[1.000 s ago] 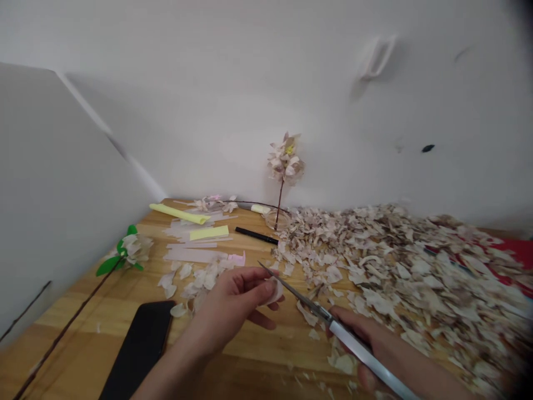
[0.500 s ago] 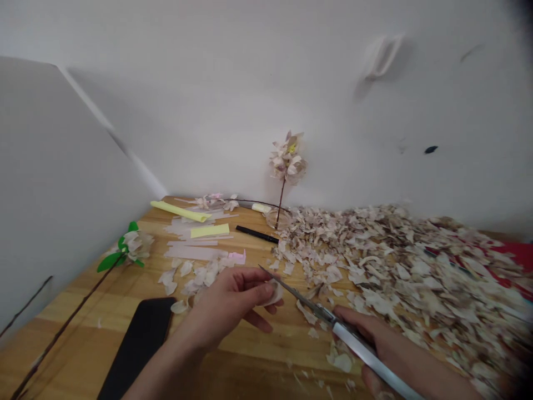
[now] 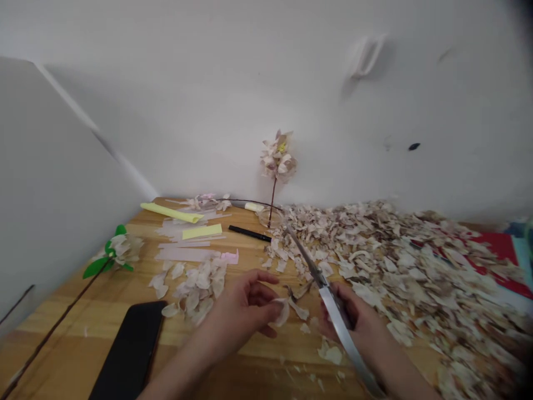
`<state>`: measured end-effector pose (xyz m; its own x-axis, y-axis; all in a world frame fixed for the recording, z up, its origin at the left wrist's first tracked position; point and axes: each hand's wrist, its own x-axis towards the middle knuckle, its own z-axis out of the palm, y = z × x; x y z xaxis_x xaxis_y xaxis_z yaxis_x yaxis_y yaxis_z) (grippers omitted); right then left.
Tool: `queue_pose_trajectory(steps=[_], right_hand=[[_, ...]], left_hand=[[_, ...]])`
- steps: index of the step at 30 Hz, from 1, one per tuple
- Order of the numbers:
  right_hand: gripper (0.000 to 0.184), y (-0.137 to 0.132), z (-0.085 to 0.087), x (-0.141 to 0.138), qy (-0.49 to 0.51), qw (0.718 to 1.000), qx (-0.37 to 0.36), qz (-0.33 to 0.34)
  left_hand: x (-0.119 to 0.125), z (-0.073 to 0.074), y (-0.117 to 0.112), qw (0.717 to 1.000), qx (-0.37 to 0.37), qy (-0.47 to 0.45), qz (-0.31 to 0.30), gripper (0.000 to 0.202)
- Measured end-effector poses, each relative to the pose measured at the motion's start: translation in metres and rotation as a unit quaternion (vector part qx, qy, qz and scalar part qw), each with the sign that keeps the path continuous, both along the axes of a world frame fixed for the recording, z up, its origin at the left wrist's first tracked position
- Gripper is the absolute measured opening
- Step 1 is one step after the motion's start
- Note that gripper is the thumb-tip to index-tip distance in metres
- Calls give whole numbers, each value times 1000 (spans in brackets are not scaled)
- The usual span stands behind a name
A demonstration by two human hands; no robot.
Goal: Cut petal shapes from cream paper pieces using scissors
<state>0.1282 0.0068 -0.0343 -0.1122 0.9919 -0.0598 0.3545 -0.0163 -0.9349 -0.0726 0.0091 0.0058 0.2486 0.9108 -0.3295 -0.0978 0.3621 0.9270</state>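
Note:
Between the thumb and fingers of my left hand [image 3: 250, 308] is a pale, thin petal [image 3: 282, 312], its rounded edge sticking out to the right. My right hand [image 3: 353, 316] grips a pair of scissors [image 3: 316, 272] with light handles; the dark blades point up and away, apart from the petal. Left of my left hand lies a small heap of pale petals [image 3: 202, 286]. A far larger pile of dried-looking petals [image 3: 400, 261] spreads beyond and to the right of my right hand. Small scraps lie on the wood below the scissors.
A petal flower on a brown stem [image 3: 278, 158] stands in a small clear base by the wall. At left are a green-leaved flower [image 3: 125, 249], a black phone [image 3: 129, 350], yellow paper [image 3: 202, 231], pale strips [image 3: 183, 254] and a black pen [image 3: 250, 233]. Red sheets [image 3: 497, 250] lie right.
The scissors have swung away from the petal, blades now pointing more upright and further off. My left hand still pinches the petal, which shows more fully. The whole view has shifted slightly right.

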Motion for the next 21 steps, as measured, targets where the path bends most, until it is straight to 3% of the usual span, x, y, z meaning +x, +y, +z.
queue_pose_trajectory(steps=[3, 8, 12, 18, 21], right_hand=[[31, -6, 4, -12, 8, 1000, 1, -7], [26, -10, 3, -22, 25, 1000, -5, 5], [23, -10, 3, -22, 42, 999, -15, -22], [31, -13, 7, -22, 63, 997, -26, 21], [30, -14, 3, -25, 81, 996, -28, 5]], left_hand=[[11, -11, -3, 999, 0, 12, -44, 34], [19, -25, -6, 994, 33, 55, -92, 23], [18, -26, -6, 992, 43, 69, -96, 24], [20, -25, -5, 993, 25, 70, -92, 27], [22, -28, -5, 988, 50, 100, -107, 23]])
